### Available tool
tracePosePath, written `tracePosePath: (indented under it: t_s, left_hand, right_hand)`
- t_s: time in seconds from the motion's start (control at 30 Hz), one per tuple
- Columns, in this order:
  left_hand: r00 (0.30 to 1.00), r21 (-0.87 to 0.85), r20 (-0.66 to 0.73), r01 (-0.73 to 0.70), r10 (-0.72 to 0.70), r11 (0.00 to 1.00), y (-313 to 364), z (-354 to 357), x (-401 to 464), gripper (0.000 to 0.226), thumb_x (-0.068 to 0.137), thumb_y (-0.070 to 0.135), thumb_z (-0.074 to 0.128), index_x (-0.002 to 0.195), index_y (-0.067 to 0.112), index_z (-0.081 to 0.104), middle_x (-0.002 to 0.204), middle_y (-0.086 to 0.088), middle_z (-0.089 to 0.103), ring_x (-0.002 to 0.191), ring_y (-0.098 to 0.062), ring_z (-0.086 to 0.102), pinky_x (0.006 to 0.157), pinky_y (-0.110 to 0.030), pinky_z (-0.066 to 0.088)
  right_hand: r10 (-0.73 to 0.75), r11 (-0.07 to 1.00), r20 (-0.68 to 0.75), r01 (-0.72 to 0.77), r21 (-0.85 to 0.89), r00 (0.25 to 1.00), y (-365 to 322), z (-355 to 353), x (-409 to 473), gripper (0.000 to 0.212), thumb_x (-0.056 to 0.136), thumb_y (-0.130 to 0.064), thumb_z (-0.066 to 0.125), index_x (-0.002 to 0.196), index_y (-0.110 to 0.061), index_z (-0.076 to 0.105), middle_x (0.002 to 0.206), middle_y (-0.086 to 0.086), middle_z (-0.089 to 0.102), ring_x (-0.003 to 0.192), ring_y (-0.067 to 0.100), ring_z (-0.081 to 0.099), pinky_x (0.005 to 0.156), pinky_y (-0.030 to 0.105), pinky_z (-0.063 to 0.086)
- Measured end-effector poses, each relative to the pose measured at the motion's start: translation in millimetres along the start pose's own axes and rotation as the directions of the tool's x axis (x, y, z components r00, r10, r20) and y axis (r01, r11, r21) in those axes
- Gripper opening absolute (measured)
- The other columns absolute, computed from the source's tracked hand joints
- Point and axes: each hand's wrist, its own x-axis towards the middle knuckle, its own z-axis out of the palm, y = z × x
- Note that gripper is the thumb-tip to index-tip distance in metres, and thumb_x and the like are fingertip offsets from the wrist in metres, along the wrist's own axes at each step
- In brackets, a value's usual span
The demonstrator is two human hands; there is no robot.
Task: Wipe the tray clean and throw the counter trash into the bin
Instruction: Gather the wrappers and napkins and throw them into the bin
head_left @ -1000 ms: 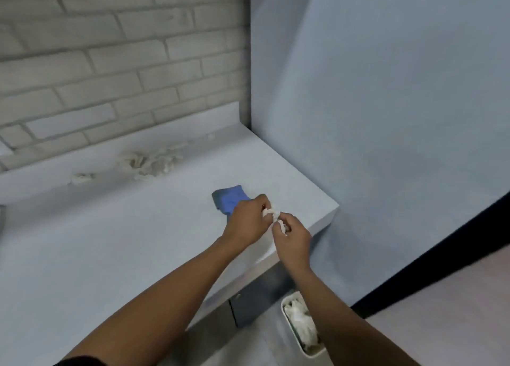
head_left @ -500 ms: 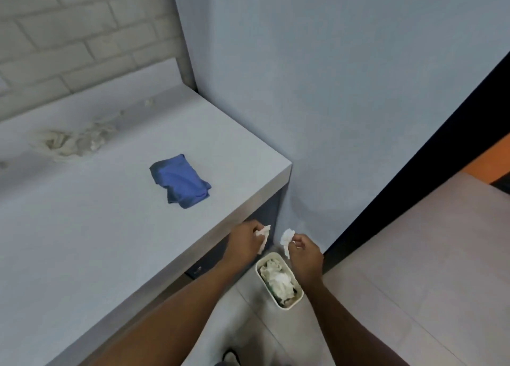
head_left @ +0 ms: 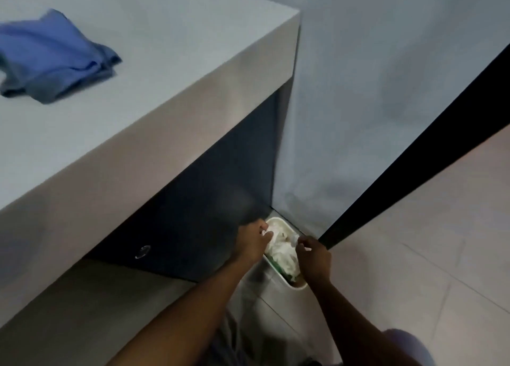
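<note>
A small white bin [head_left: 295, 286] stands on the floor against the wall, under the counter's corner, filled with crumpled white tissue [head_left: 281, 254]. Both my hands are down at its mouth. My left hand [head_left: 251, 241] is at the bin's left rim, fingers closed on a white paper scrap [head_left: 269, 232]. My right hand [head_left: 314, 258] hovers over the right side, pinching another small white scrap [head_left: 295, 239]. The tray is out of view.
A crumpled blue cloth [head_left: 55, 59] lies on the grey counter [head_left: 171, 51] at upper left. Dark cabinet fronts [head_left: 193, 216] sit below the counter edge. A black strip [head_left: 414, 156] runs along the wall base, with tiled floor [head_left: 427, 255] to the right.
My hands have dropped from just above the bin to its mouth, still holding the paper scraps. My view has tilted down and closer, so the counter's back and its debris are gone from sight.
</note>
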Motion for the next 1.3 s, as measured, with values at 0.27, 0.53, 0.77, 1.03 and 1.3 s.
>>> tracePosePath:
  t_s: [0.27,0.53,0.77,1.03,1.3]
  left_hand:
    - [0.996,-0.033,0.061,-0.06,0.062,0.998,-68.4,94.5,75.0,0.043,0.092,0.044,0.064,0.13,0.027,0.062,0.117,-0.005,0.071,0.104,-0.025,0.066,0.094,-0.033,0.053]
    - [0.998,-0.022,0.028,-0.055,0.056,0.998,-4.9,14.8,7.1,0.03,0.096,0.04,0.058,0.117,0.022,0.069,0.106,-0.004,0.075,0.096,-0.025,0.069,0.083,-0.03,0.054]
    - [0.994,-0.057,0.043,-0.098,0.1,0.994,152.2,-135.6,-96.6,0.023,0.096,0.034,0.052,0.108,0.024,0.069,0.106,-0.003,0.073,0.096,-0.023,0.067,0.083,-0.027,0.052]
    - [0.922,-0.153,-0.33,-0.264,0.202,0.952,248.8,-314.4,-161.7,0.018,0.098,0.034,0.054,0.101,0.026,0.069,0.1,0.009,0.072,0.086,-0.007,0.064,0.084,-0.024,0.052]
    - [0.85,-0.07,-0.519,-0.144,0.087,0.987,138.0,-462.6,-194.1,0.023,0.094,0.038,0.049,0.094,0.026,0.069,0.091,0.008,0.072,0.081,-0.012,0.066,0.076,-0.034,0.055]
  right_hand:
    - [0.079,0.991,0.083,-0.069,-0.116,0.993,94.1,70.1,64.1,0.034,0.091,-0.021,0.059,0.122,-0.028,0.068,0.113,0.008,0.07,0.096,0.026,0.067,0.086,0.026,0.047]
    - [0.088,0.988,0.146,-0.067,-0.143,0.985,18.0,-2.9,-3.7,0.032,0.088,-0.013,0.058,0.116,-0.021,0.072,0.123,0.002,0.068,0.109,0.021,0.064,0.085,0.015,0.039]
    - [-0.101,0.988,0.08,0.109,-0.112,0.992,-167.7,-134.3,-96.7,0.022,0.094,-0.028,0.057,0.111,-0.025,0.07,0.109,-0.005,0.073,0.1,0.017,0.067,0.081,0.024,0.048]
    - [-0.413,0.91,0.113,0.413,0.024,0.904,-363.7,-206.1,-144.7,0.018,0.097,-0.032,0.054,0.106,-0.029,0.069,0.103,-0.009,0.071,0.093,0.01,0.065,0.08,0.02,0.046]
    - [-0.623,0.767,0.305,0.638,0.059,0.721,-476.7,-110.3,-208.4,0.025,0.096,-0.027,0.055,0.118,-0.022,0.066,0.112,-0.004,0.069,0.096,0.011,0.061,0.078,0.019,0.043]
